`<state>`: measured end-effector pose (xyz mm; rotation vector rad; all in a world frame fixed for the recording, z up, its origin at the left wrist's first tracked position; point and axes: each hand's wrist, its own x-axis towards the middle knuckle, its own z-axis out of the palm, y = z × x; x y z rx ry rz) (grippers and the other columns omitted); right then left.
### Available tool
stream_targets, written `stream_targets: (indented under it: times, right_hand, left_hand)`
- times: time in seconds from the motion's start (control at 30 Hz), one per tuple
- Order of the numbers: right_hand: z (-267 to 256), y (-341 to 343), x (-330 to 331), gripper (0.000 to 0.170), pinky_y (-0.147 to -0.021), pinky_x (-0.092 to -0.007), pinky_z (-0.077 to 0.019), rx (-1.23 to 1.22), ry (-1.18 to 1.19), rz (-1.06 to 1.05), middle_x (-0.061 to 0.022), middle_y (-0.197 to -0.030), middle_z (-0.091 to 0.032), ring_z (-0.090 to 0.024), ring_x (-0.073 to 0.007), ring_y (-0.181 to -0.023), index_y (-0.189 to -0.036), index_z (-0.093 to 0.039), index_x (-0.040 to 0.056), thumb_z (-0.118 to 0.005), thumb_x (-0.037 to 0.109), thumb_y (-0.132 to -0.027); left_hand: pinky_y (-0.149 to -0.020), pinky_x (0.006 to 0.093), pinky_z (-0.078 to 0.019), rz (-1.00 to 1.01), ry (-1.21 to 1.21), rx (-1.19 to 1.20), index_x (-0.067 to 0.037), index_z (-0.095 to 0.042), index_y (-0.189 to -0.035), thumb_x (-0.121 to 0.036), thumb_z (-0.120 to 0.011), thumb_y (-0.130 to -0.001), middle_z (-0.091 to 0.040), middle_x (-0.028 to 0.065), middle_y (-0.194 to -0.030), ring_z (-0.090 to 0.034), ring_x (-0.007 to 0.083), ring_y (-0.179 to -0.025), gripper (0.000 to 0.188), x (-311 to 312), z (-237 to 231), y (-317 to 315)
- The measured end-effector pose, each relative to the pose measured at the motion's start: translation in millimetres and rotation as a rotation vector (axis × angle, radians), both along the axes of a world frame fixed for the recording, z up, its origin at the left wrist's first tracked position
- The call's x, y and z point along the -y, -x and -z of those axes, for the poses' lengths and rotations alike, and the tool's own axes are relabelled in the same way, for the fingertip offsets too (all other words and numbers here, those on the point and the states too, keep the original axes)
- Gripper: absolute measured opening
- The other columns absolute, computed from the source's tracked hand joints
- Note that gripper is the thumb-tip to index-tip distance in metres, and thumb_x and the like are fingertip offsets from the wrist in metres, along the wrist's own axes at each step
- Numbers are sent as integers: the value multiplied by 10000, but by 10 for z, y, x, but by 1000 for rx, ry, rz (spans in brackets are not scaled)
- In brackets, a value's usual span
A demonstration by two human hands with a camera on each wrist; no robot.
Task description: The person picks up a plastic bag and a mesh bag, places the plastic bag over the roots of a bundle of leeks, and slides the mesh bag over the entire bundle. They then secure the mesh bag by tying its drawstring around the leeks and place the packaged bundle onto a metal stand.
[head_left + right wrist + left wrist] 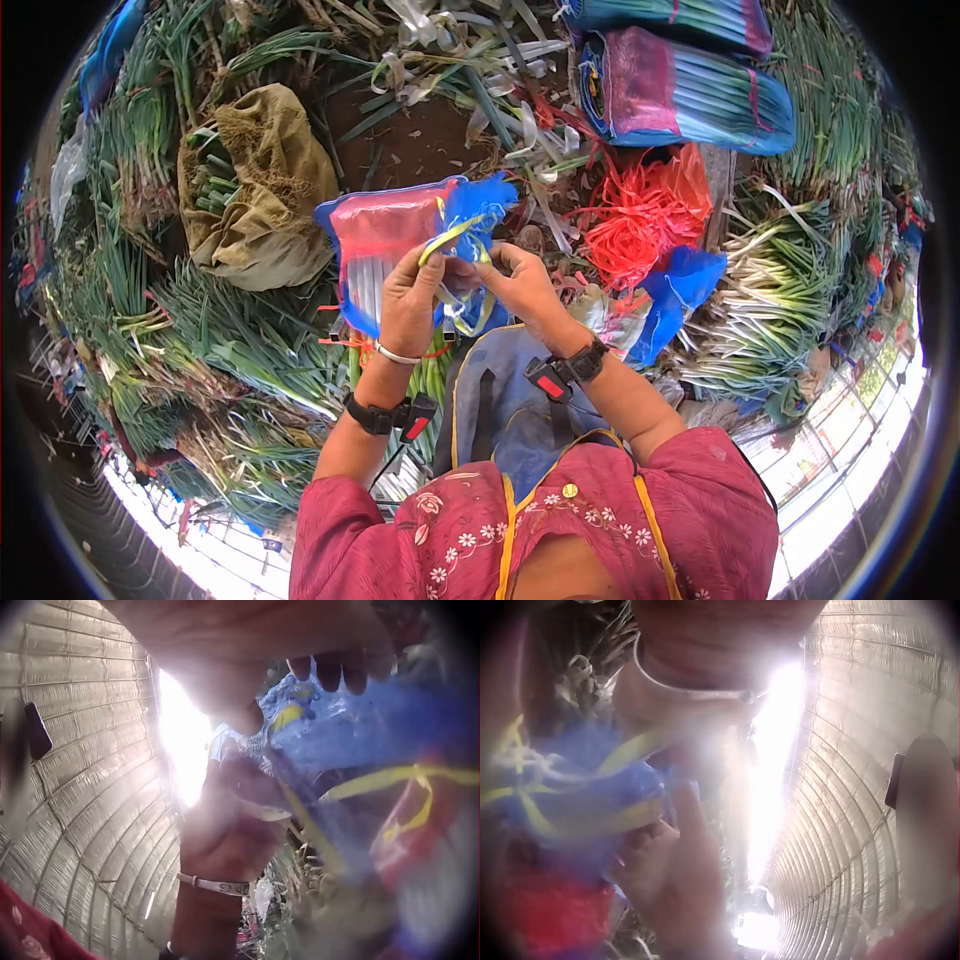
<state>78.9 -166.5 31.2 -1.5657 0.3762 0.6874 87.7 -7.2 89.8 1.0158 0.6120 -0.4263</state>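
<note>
A mesh bag (pixel 385 218) in blue and pink, with long pale stalks showing through its lower part, lies in front of the person. Its gathered blue end (pixel 478 200) is turned to the right, with a yellow strap (pixel 452 236) over it. My left hand (pixel 408 300) pinches the strap between thumb and fingers. Close by on the right, my right hand (pixel 532 295) grips the strap and blue mesh with bent fingers. In the right wrist view, the blue mesh (pixel 352 727) sits under the right hand's fingertips; the left wrist view is blurred.
Filled mesh bags of green onions (pixel 700 90) lie at the back right. Red plastic strips (pixel 635 225) are heaped right of the hands, near loose green onions (pixel 775 300). A brown sack (pixel 265 190) stands on the left, among more onions (pixel 260 330). Peeled leaves litter the ground (pixel 400 140).
</note>
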Motion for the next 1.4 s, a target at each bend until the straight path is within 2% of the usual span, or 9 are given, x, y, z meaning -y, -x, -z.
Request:
stream_targets:
  times: [0.23, 0.33, 0.43, 0.63, 0.8, 0.87, 1.17, 1.33, 1.4]
  right_hand:
    - [-288, -383, -69, 104, -640, -216, -417, 190, -103, 376, 21, -768, -544, -492, -52, -707, -961, -546, 35, -593, 112, -910]
    - [-508, -510, -126, 85, -621, -204, -413, 149, -185, 385, 21, -755, -549, -494, -47, -681, -988, -551, 42, -559, 104, -930]
    - [-642, -520, -195, 96, -595, -189, -394, 170, -196, 199, 36, -734, -526, -469, -36, -657, -1012, -555, 41, -543, 102, -939]
    - [-895, -275, -395, 119, -603, -189, -391, 230, -101, -428, 31, -785, -574, -466, -27, -703, -984, -635, 8, -613, 78, -889]
    - [-936, -362, -442, 178, -632, -265, -460, 351, -6, -661, -58, -785, -613, -575, -131, -701, -948, -635, 21, -692, 110, -805]
    - [-842, -483, -391, 203, -644, -334, -494, 495, 124, -709, -118, -815, -614, -625, -266, -721, -921, -635, 73, -712, 133, -743]
    - [-572, -931, -65, 231, -670, -408, -496, 966, 846, -657, -85, -860, -567, -598, -311, -806, -883, -623, 129, -612, 29, -675]
    - [-389, -1155, 373, 340, -751, -356, -498, 740, 698, -443, -91, -920, -626, -623, -283, -827, -990, -647, 128, -581, 1, -682]
    - [-284, -1224, 467, 306, -754, -282, -491, 357, 265, -256, -53, -955, -655, -628, -157, -835, -1050, -624, 60, -537, -28, -770]
  left_hand:
    - [-710, 336, -545, -169, -156, -529, 2, -566, -1111, -200, -526, -936, -653, 79, -839, -657, 213, -737, 270, -744, 265, 586]
    - [-771, 356, -529, 101, -357, -445, -1, -562, -1161, -133, -624, -843, -639, 149, -1015, -652, 249, -854, 350, -973, 393, 754]
    - [-937, 397, -437, 193, -1170, 260, -28, -508, -1274, -105, -719, -734, -537, 191, -1233, -535, 300, -1125, 585, -906, 125, 693]
    - [-1033, 424, -334, 472, -1135, 745, -115, -488, -1315, -141, -769, -630, -473, 105, -1337, -362, 334, -1302, 740, -847, -411, 407]
    - [-804, 375, -411, 449, -1210, 859, -107, -553, -779, -67, -707, -621, -646, 13, -917, -602, 237, -917, 224, -991, -168, 316]
    - [-780, 367, -416, 518, -1267, 767, -107, -554, -782, -64, -709, -615, -625, 22, -856, -596, 239, -832, 232, -1111, -191, 277]
    - [-602, 399, -450, 520, -1824, 471, -121, -517, -880, -39, -614, -670, -584, 71, -798, -583, 308, -684, 246, -1362, -172, 282]
    - [-605, 380, -504, 437, -1636, 58, -100, -520, -931, -48, -577, -753, -634, 59, -844, -656, 249, -744, 194, -1639, -102, 417]
    - [-610, 373, -505, 87, -1055, -89, -113, -531, -961, -63, -567, -806, -638, 37, -837, -656, 238, -746, 167, -1825, 274, 532]
